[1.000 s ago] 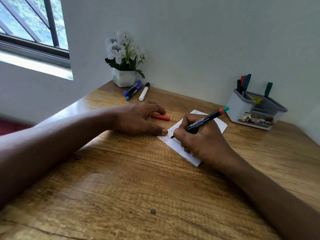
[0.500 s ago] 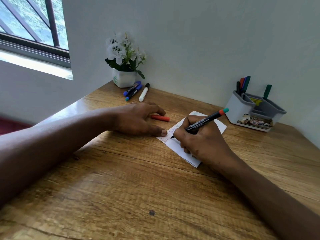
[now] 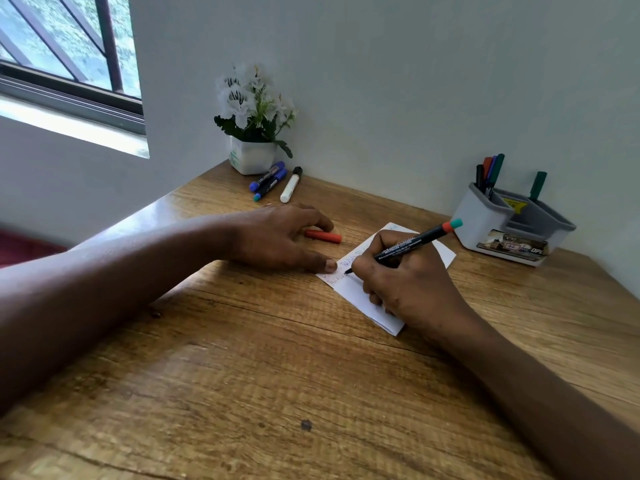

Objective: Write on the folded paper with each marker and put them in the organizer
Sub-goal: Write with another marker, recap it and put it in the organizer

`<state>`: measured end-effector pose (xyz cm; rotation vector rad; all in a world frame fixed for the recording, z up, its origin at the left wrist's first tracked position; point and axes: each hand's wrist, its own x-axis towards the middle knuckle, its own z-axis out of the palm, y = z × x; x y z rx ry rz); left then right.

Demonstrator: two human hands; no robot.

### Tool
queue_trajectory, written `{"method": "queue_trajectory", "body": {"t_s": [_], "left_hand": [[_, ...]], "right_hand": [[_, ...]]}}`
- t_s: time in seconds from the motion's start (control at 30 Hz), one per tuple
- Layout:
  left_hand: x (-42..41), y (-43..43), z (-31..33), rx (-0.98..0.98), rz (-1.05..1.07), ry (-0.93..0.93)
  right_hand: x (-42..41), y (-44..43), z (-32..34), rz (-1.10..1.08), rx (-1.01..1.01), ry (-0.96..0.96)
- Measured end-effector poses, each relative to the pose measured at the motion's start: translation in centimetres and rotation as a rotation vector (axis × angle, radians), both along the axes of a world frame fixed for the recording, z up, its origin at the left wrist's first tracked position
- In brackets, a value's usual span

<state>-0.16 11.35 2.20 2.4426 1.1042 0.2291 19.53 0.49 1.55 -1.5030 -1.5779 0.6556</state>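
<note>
Ink is going down on the paper point(image 3: 356, 296), which is lying flat on the worktop point(image 3: 277, 375) at mid-scene. The right hand point(image 3: 408, 289) is pinching the marker point(image 3: 408, 242) in a closed writing grip. The tip is touching the sheet near its 9 o'clock edge, where lines of writing are showing.

The left hand point(image 3: 277, 240) is resting relaxed at the paper's 9 o'clock, thumb pressing the sheet's corner down. Its grip is pinching nothing I can see, though its fingers are hiding one end of the red cap point(image 3: 325, 236) lying just beside the paper at 10 o'clock.

The organizer point(image 3: 485, 223) is standing at 2 o'clock by the wall, with stowed markers point(image 3: 490, 171) upright in it. Three loose markers point(image 3: 272, 188) are waiting at 11 o'clock, well apart, beside the pot point(image 3: 251, 157).

Risks from here, as I judge them:
- The writing hand is sitting on the sheet, so dragging it over fresh lines could be smearing them.
- If the thumb is easing off, the stroke could be sliding or turning the paper.
- The cap is round and lying free, so a nudge from the fingers could be rolling it away.
- The marker could be going into the organizer uncapped and drying out.
</note>
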Motion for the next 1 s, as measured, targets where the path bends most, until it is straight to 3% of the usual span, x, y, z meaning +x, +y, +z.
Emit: {"method": "queue_trajectory", "body": {"t_s": [0.23,0.33,0.4,0.57,0.7,0.8,0.9,1.0], "left_hand": [[-0.3,0.1,-0.3,0.013,0.010,-0.012],[-0.2,0.0,-0.8,0.064,0.063,-0.126],[-0.1,-0.2,-1.1,0.221,0.110,-0.196],[0.2,-0.6,-1.1,0.418,0.121,-0.139],[0.3,-0.8,-1.2,0.405,0.159,-0.184],[0.2,-0.8,-1.1,0.328,0.123,-0.367],[0.3,-1.4,-0.8,0.220,0.040,-0.564],[0.7,-1.9,-0.9,0.199,-0.018,-0.574]], "right_hand": [[0.1,0.2,-0.2,-0.071,-0.015,0.049],[0.7,0.4,0.0,-0.092,-0.063,0.260],[1.2,0.6,0.1,-0.065,-0.092,0.418],[1.9,0.7,0.3,0.020,-0.122,0.659],[2.4,0.5,0.6,0.155,-0.147,0.834],[2.9,0.3,0.6,0.232,-0.153,0.912],[3.1,0.3,0.6,0.238,-0.159,0.943],[3.0,0.3,0.6,0.225,-0.169,0.936]]}}
